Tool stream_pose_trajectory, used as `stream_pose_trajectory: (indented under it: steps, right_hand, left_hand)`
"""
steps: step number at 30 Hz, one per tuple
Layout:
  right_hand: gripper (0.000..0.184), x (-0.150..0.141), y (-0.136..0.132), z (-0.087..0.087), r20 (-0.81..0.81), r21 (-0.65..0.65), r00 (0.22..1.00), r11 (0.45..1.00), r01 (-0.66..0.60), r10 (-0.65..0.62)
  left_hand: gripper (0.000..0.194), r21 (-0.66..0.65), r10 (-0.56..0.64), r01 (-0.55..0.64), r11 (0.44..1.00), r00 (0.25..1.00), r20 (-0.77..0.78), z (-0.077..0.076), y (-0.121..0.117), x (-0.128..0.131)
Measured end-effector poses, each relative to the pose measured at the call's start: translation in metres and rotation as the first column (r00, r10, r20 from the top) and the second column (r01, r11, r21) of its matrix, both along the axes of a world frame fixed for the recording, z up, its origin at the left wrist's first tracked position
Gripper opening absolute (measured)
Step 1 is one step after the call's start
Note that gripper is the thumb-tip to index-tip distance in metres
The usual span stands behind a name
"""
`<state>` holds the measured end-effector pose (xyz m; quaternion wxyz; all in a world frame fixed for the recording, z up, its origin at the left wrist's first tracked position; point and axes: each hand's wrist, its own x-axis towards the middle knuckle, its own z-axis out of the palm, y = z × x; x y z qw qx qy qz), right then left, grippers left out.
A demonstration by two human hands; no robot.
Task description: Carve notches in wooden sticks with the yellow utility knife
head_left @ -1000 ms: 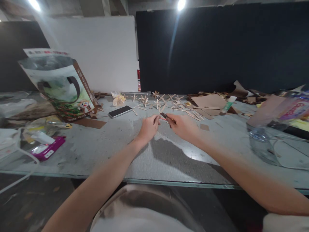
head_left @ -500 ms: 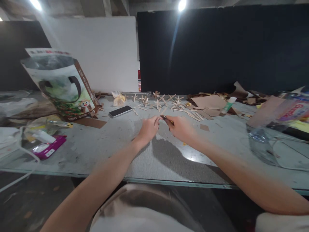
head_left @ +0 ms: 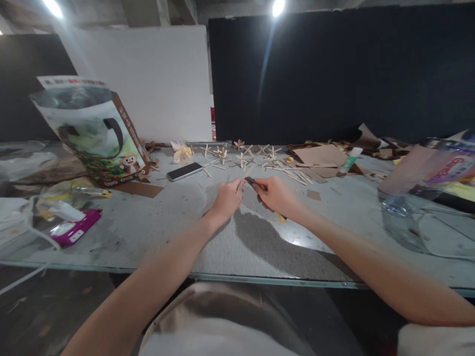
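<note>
Just beyond the middle of the table, my left hand (head_left: 229, 198) is closed, thumb and fingertips pressed together. Whatever it pinches is too small to make out. My right hand (head_left: 275, 195) is wrapped round a pair of pliers (head_left: 250, 181); the dark jaws point left, touching or almost touching my left fingertips. A yellow-and-dark handle end (head_left: 282, 218) shows below the right palm. Behind both hands lie thin wooden sticks (head_left: 299, 175) and several small star-shaped stick pieces (head_left: 242, 161).
A phone (head_left: 184, 171) lies left of the sticks. A large printed bag (head_left: 96, 133) stands at the left, near a magenta device (head_left: 76, 228). Cardboard scraps (head_left: 322, 157) and a glue stick (head_left: 350, 160) lie at the right, with a clear plastic container (head_left: 403, 222) nearer.
The pliers have turned slightly in my right hand, and more of the yellow handle shows below the palm. My left hand stays nearly in place.
</note>
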<state>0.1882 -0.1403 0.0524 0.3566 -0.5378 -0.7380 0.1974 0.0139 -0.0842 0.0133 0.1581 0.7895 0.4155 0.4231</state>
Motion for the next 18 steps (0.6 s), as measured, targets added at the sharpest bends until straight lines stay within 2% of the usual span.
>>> stream_pose_trajectory:
  steps: [4, 9, 18]
  right_hand:
    - [0.033, 0.0003, 0.0008, -0.0010, -0.040, -0.033, 0.999, 0.999, -0.023, 0.022]
    - [0.029, -0.0024, 0.0003, -0.0012, -0.197, -0.123, 0.980, 0.991, -0.055, 0.030]
    - [0.028, -0.0070, 0.0008, -0.0052, -0.370, -0.141, 0.928, 0.984, -0.111, 0.052]
  left_hand:
    - [0.028, 0.008, -0.010, 0.009, 1.000, 0.999, 0.034, 0.0004, -0.0022, 0.0005]
    - [0.032, -0.029, 0.023, -0.020, 0.999, 0.996, 0.084, 0.0038, -0.0074, 0.0037]
    - [0.026, -0.076, 0.025, -0.009, 0.997, 0.979, 0.204, 0.0043, -0.0061, 0.0063]
